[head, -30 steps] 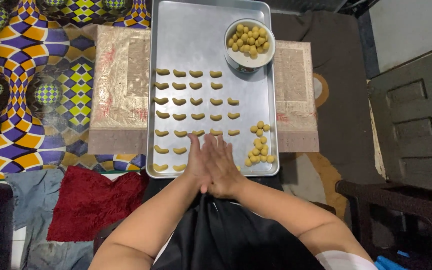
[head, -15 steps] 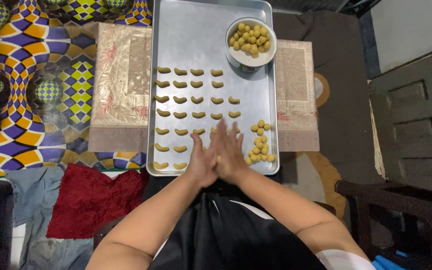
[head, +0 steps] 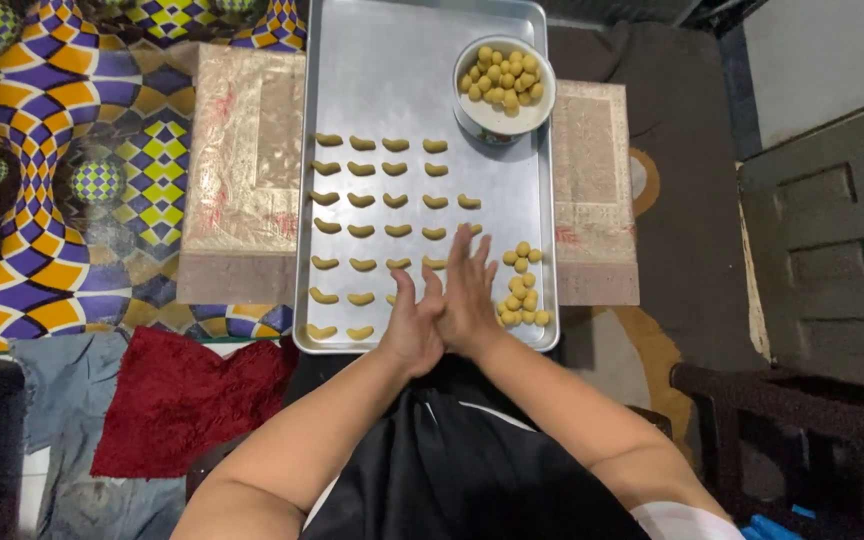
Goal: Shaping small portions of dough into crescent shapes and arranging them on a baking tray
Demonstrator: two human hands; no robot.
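A metal baking tray [head: 372, 60] holds rows of crescent-shaped dough pieces [head: 360, 200] on its left and middle — to the right, a loose cluster of dough balls [head: 520, 290] and, at the far end, a white bowl [head: 504, 112] heaped with more balls. The left hand [head: 414, 325] and right hand [head: 467, 295] press palm to palm over the tray's near edge; whether dough sits between them cannot be told. Since half a second ago the right hand has slid forward past the left — the tray's contents are unchanged.

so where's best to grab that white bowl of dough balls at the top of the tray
Take the white bowl by its rim, from the right side. It stands upright, heaped with balls, in the far right corner of the metal tray, so the rim is the free part, and coming from the right avoids crossing the shaped pieces.
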